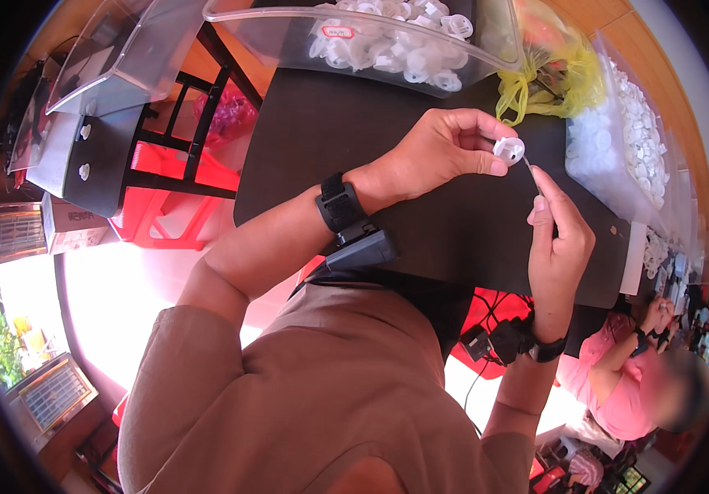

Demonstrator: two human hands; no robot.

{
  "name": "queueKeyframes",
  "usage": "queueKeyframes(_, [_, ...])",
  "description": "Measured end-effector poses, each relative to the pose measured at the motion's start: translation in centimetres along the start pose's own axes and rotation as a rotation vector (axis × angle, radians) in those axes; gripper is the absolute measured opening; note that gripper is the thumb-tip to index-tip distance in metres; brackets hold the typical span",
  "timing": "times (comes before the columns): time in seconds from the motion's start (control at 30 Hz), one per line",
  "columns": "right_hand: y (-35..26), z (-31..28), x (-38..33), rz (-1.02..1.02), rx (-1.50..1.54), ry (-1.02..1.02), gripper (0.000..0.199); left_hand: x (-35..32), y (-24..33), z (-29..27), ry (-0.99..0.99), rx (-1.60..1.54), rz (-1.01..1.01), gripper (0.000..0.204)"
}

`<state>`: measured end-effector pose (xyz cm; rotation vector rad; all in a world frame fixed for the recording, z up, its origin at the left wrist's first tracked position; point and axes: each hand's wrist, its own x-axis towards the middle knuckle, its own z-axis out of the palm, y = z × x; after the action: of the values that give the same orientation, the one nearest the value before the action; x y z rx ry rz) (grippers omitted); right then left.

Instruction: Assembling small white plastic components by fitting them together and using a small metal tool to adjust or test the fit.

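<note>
Between the thumb and fingers of my left hand (457, 152) is a small white round plastic part (509, 150), hollow with a dark hole in its side. My right hand (559, 226) pinches a thin metal pin (529, 168) between thumb and index finger. The pin's upper end is close to the lower edge of the plastic part; I cannot tell whether it touches or enters it. Both hands are above the dark tabletop (321, 148).
A clear bin (247, 15) of white plastic parts stands at the table's far side. Beside it lies a yellow plastic bag (569, 78). Another clear bin (597, 165) of white parts stands at right. Red stools (165, 214) are at left; a person in pink (618, 387) sits at lower right.
</note>
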<state>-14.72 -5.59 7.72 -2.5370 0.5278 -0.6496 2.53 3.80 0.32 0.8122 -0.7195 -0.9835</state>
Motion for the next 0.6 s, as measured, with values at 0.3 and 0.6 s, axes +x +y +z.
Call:
queueKeyframes(0.3, [-0.1, 1.5, -0.4, 0.006, 0.038, 0.054, 0.032, 0.1, -0.3, 0.1, 0.011, -0.023, -0.024, 0.037])
queueKeyframes(0.6, [-0.2, 1.9, -0.5, 0.027, 0.068, 0.068, 0.033, 0.0, -0.1, 0.3, 0.029, -0.017, -0.024, 0.037])
